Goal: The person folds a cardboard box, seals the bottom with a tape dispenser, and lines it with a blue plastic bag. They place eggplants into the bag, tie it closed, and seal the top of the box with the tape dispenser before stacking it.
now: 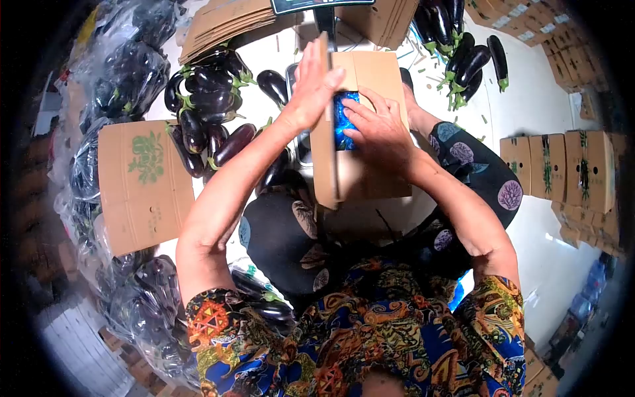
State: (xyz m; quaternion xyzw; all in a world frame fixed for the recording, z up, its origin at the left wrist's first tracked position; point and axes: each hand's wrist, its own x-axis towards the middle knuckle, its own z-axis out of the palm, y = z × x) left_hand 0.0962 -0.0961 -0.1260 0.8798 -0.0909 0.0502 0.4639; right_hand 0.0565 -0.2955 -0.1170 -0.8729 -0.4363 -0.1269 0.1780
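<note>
A cardboard box (377,175) stands between my bent legs, with a strip of shiny blue plastic (345,137) showing through the gap in its top. My left hand (312,89) is at the box's raised left flap (324,162), fingers along its outer face and thumb hooked over the edge. Across the right flap lies my right hand (382,129), its fingers apart and the tips over the blue plastic. What is under the plastic is hidden. Loose eggplants (211,102) lie to the left of the box.
A flat cardboard piece (142,192) with a green print lies at left, beside clear plastic bags (135,73) of eggplants. More eggplants (473,63) lie at upper right. A scale (323,6) stands behind the box. Folded cardboard (228,26) and stacked boxes (548,165) are around.
</note>
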